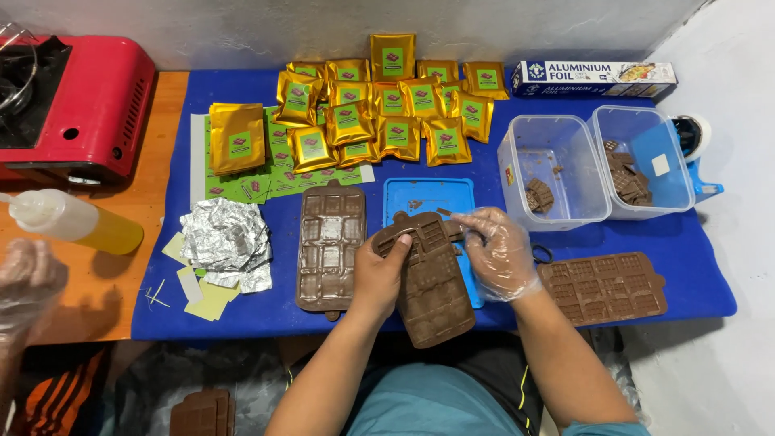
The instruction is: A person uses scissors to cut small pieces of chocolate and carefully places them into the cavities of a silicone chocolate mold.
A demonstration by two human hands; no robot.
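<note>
Brown mould [432,278] in hands; gold packets [379,109] beyond.

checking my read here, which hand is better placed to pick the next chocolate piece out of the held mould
Right. The gloved right hand already pinches at the top edge of the brown mould, while the bare left hand is occupied gripping the mould from below.

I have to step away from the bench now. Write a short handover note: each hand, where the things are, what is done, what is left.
Left hand, bare, grips the brown silicone mould over the blue mat.
Right hand, in a clear glove, pinches the mould's top edge.
Done: gold pouches stacked at the back; chocolate pieces in both clear tubs.
Left: the held mould, a second mould to its left and a third mould to its right. Foil squares wait at the left.
</note>
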